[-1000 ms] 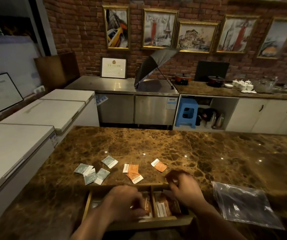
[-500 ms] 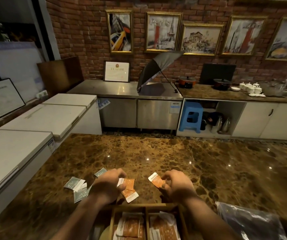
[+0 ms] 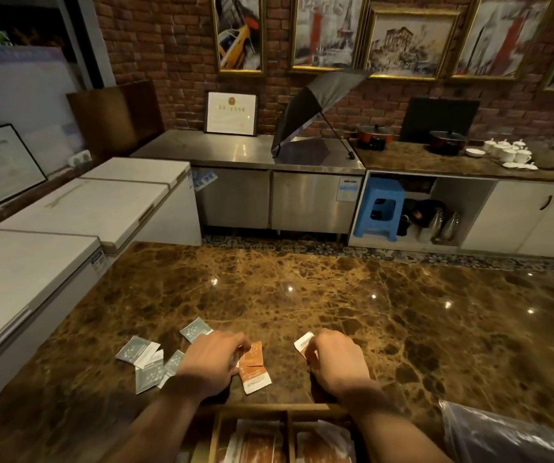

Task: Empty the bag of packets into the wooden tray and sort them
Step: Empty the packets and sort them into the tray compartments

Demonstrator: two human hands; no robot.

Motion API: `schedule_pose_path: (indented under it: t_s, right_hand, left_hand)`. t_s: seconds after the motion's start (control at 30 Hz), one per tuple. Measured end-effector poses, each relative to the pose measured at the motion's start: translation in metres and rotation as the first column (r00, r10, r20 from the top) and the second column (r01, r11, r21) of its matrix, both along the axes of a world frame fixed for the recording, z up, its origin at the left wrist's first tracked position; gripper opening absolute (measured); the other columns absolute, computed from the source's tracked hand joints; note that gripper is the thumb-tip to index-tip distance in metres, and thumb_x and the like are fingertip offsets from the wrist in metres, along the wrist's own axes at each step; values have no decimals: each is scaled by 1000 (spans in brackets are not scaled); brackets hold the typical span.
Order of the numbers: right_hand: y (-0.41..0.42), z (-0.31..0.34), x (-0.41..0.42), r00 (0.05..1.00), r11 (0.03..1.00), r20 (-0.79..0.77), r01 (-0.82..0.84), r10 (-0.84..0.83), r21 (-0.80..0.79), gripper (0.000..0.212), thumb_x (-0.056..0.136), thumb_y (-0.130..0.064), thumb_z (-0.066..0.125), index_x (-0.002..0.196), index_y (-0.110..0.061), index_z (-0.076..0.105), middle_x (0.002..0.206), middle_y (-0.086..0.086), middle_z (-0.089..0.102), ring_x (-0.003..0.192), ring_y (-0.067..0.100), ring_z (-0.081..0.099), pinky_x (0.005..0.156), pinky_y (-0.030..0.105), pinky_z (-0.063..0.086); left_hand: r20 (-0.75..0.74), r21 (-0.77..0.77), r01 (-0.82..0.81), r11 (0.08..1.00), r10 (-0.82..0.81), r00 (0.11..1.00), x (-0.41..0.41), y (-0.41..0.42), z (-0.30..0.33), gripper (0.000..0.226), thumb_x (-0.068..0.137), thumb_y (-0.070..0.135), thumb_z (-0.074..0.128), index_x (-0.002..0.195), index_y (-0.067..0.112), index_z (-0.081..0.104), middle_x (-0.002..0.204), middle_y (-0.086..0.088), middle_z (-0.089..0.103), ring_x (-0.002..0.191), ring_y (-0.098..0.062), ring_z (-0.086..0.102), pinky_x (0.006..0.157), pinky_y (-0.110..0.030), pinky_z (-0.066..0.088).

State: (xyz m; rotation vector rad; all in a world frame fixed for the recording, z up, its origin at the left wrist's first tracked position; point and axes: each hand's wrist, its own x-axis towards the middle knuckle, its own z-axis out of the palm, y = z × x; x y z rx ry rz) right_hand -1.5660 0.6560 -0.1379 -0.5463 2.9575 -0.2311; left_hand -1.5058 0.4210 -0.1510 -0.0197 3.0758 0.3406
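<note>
The person stands at a brown marble counter (image 3: 335, 295) with both hands stretched forward, just beyond the wooden tray (image 3: 269, 411), which lies at the near edge, between the forearms. The left hand (image 3: 210, 360) has its fingers curled down on the two orange packets (image 3: 253, 365) that lie one partly over the other; the fingertips touch their left edge, but I cannot tell if it really grips them or only presses on them. The right hand (image 3: 337, 359) is curled around a single orange packet (image 3: 306, 345) and pinches it, so that the white end of the packet sticks out to the left of the fingers. To the left of the left hand, a small group of grey-green packets (image 3: 148, 360) lies spread on the counter, some of them overlapping. Inside the tray, two compartments are visible, and both hold orange and white packets (image 3: 257, 442). The clear plastic bag (image 3: 502, 436) lies flat on the counter, to the right of the tray and near the right forearm. Behind the counter there are white chest freezers (image 3: 78, 208) at the left and a dark open umbrella (image 3: 312, 108) on a steel worktop.
</note>
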Motion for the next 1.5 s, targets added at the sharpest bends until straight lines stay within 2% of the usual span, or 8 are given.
schedule_pose_path:
  t_s: [0.2, 0.3, 0.57, 0.73, 0.83, 0.93, 1.1, 1.5]
  right_hand:
    - [1, 3, 1, 999, 999, -34, 26, -25, 32, 21, 96, -22, 59, 113, -15, 68, 118, 7, 69, 107, 30, 66, 89, 39, 53]
    - [7, 10, 6, 997, 994, -24, 72, -74, -78, 21, 95, -27, 60, 114, -20, 65, 117, 2, 68, 108, 25, 65, 90, 39, 53]
    - [20, 45, 29, 993, 938, 22, 118, -117, -325, 1, 93, -30, 57, 93, -30, 57, 91, -11, 62, 84, 9, 60, 78, 32, 54]
    - [36, 66, 62, 997, 937, -66, 9, -34, -350, 19, 92, -25, 57, 80, -36, 48, 81, -12, 55, 75, 4, 53, 68, 21, 48]
    - [47, 73, 86, 996, 953, -79, -56, 33, -297, 8, 94, -30, 59, 99, -36, 59, 95, -13, 60, 88, 5, 58, 76, 22, 50]
    - [57, 72, 109, 988, 968, 11, -149, 154, -201, 26, 94, -44, 59, 117, -32, 61, 116, -6, 62, 103, 11, 58, 90, 27, 50]
    - [70, 70, 137, 933, 939, 109, -339, 344, -60, 24, 91, -41, 60, 112, -32, 65, 120, -6, 61, 110, 15, 55, 92, 30, 45]
    - [79, 78, 101, 993, 967, 98, -40, 67, -250, 27, 95, -46, 58, 119, -34, 62, 112, -10, 62, 100, 7, 59, 91, 32, 54]
  left_hand:
    - [-34, 35, -102, 994, 103, 994, 6, -4, 9, 44, 82, 41, 72, 119, 37, 49, 124, 12, 61, 117, -15, 57, 96, -33, 48]
    - [-71, 147, -141, 979, 153, 986, 15, -6, 18, 43, 79, 43, 73, 114, 39, 48, 116, 16, 61, 110, -11, 59, 89, -32, 50]
    - [-89, 254, -36, 967, 60, 994, 52, -4, 47, 49, 72, 35, 83, 112, 40, 54, 107, 25, 60, 101, -1, 59, 86, -27, 53]
    - [-104, 327, 13, 945, 23, 994, 84, 10, 60, 46, 64, 56, 65, 107, 47, 54, 103, 22, 65, 97, 1, 62, 83, -26, 54]
    - [-93, 335, 8, 942, 25, 995, 104, 20, 62, 44, 68, 52, 68, 107, 55, 49, 103, 25, 65, 97, 4, 62, 83, -28, 55]
    - [0, 276, -11, 961, 11, 1000, 120, 32, 62, 58, 67, 47, 78, 119, 51, 52, 116, 26, 61, 102, 2, 59, 86, -25, 53]
    - [3, 139, 74, 988, -75, 997, 140, 46, 49, 61, 63, 51, 80, 119, 43, 57, 115, 26, 57, 106, -3, 53, 85, -21, 43]
    - [-44, 341, -146, 929, 171, 984, 116, 25, 68, 45, 84, 43, 72, 125, 43, 54, 119, 19, 62, 105, -6, 61, 89, -30, 53]
